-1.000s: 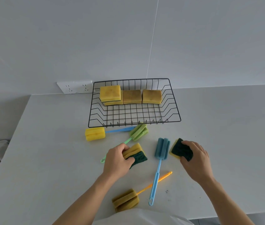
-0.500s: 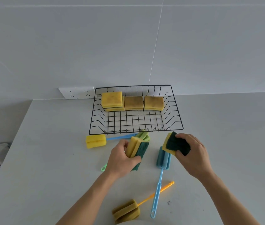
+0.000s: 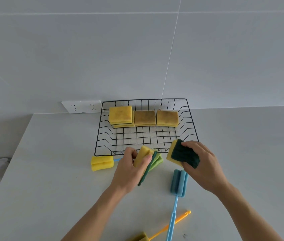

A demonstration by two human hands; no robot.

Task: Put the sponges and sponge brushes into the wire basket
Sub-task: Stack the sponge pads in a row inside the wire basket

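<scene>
Yellow sponges with dark green backs are gripped one in each hand, the left hand [image 3: 132,168] pinching its sponge [image 3: 143,158] on edge and the right hand [image 3: 203,165] clasping its sponge [image 3: 181,154], both at the near rim of the wire basket [image 3: 103,136]. Three sponge stacks [image 3: 143,118] line its far wall. On the counter [image 3: 51,180] lie a yellow brush [image 3: 102,162], a blue brush [image 3: 178,182], an orange-handled brush [image 3: 172,221] and what seems a green brush [image 3: 158,160] behind the left hand.

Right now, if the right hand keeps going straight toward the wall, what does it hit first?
Probably the basket: the right hand, holding a sponge, is at its near right corner. If it is above the rim, the way looks free to the rightmost sponge inside. Height is unclear from this view.
</scene>
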